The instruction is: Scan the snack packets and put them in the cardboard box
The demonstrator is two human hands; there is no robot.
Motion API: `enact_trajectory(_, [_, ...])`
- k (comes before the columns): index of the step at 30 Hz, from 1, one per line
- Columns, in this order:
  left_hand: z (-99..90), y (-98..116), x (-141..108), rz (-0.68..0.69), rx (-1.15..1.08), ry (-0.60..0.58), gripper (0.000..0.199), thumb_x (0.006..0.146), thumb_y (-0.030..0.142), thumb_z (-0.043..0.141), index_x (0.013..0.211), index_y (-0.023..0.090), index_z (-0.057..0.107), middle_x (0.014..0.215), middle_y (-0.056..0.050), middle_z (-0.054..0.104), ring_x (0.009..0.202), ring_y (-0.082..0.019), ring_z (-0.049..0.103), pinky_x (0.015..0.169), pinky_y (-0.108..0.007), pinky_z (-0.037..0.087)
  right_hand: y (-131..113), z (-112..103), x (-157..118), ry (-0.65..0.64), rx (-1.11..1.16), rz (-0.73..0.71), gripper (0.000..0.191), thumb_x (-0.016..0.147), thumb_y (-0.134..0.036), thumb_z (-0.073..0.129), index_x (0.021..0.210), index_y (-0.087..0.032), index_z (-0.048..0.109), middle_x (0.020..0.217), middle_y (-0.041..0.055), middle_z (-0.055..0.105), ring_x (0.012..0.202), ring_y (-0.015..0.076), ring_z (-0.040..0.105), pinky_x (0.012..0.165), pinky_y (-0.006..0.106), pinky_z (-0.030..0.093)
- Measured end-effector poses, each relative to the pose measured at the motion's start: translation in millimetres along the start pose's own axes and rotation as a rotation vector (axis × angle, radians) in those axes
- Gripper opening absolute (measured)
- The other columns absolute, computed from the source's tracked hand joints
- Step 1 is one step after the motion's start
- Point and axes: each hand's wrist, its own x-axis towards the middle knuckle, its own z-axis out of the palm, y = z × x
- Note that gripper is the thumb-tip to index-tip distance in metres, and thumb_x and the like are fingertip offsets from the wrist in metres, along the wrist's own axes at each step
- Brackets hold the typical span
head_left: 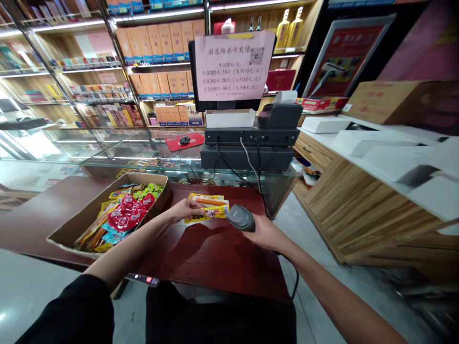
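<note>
My left hand (187, 210) pinches the left side of a yellow-edged sausage packet (211, 202), with an orange sausage showing through its clear middle. The packet is low over the dark red table (201, 258); whether it touches the wood I cannot tell. Wrapped round the handle of a grey barcode scanner (239, 218) is my right hand (264, 233). The scanner's head points left, close to the packet's right end. Left of my left forearm stands an open cardboard box (57, 239) of snack packets, among them a red one (131, 210) on top.
Behind the table is a glass counter (143, 148) with a mouse (184, 140) on a red pad. A monitor (192, 76) carries a paper sign (233, 67). The scanner's cable hangs by the table's right edge. A wooden cabinet (344, 210) stands right; stocked shelves line the back.
</note>
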Motion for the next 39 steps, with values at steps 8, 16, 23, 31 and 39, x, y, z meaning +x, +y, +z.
enact_trajectory(8, [-25.0, 18.0, -38.5, 0.009, 0.031, 0.087, 0.052, 0.058, 0.054, 0.08, 0.09, 0.013, 0.075, 0.083, -0.007, 0.074, 0.063, -0.014, 0.061, 0.049, -0.021, 0.039, -19.2, 7.0, 17.9, -0.038, 0.03, -0.037, 0.033, 0.075, -0.028, 0.065, 0.106, -0.017, 0.068, 0.101, 0.0084, 0.074, 0.095, 0.0272, 0.069, 0.079, 0.033, 0.051])
enact_trajectory(16, [-149.6, 11.6, -158.3, 0.033, 0.031, 0.539, 0.053, 0.061, 0.057, 0.078, 0.091, 0.014, 0.071, 0.083, -0.006, 0.073, 0.065, -0.014, 0.062, 0.053, -0.022, 0.042, -75.7, 46.2, 73.4, -0.138, 0.006, -0.268, 0.055, 0.074, -0.023, 0.064, 0.129, -0.02, 0.059, 0.128, 0.0091, 0.065, 0.121, 0.0288, 0.058, 0.102, 0.041, 0.044])
enact_trajectory(23, [-216.3, -48.7, -238.7, -0.106, -0.017, 0.874, 0.063, 0.049, 0.062, 0.081, 0.088, 0.013, 0.071, 0.075, -0.004, 0.072, 0.058, -0.012, 0.057, 0.049, -0.021, 0.038, -127.7, 82.8, 101.1, -0.293, 0.027, -0.351, 0.03, 0.074, -0.021, 0.061, 0.103, -0.02, 0.068, 0.098, 0.0059, 0.074, 0.09, 0.0264, 0.068, 0.082, 0.036, 0.051])
enact_trajectory(31, [-219.8, -72.3, -239.5, -0.063, -0.151, 0.905, 0.068, 0.048, 0.06, 0.083, 0.095, 0.013, 0.07, 0.082, -0.007, 0.073, 0.067, -0.015, 0.065, 0.064, -0.026, 0.05, -148.4, 97.1, 104.5, -0.362, 0.046, -0.38, 0.02, 0.073, -0.021, 0.061, 0.092, -0.022, 0.067, 0.086, 0.0022, 0.074, 0.078, 0.0234, 0.067, 0.071, 0.031, 0.05])
enact_trajectory(39, [-181.5, -33.3, -183.5, 0.082, -0.009, 0.722, 0.054, 0.06, 0.055, 0.078, 0.093, 0.013, 0.072, 0.085, -0.008, 0.074, 0.073, -0.017, 0.066, 0.071, -0.029, 0.052, -123.8, 72.1, 93.6, -0.237, -0.015, -0.331, 0.029, 0.071, -0.022, 0.063, 0.1, -0.02, 0.067, 0.099, 0.0071, 0.073, 0.091, 0.0262, 0.068, 0.081, 0.034, 0.05])
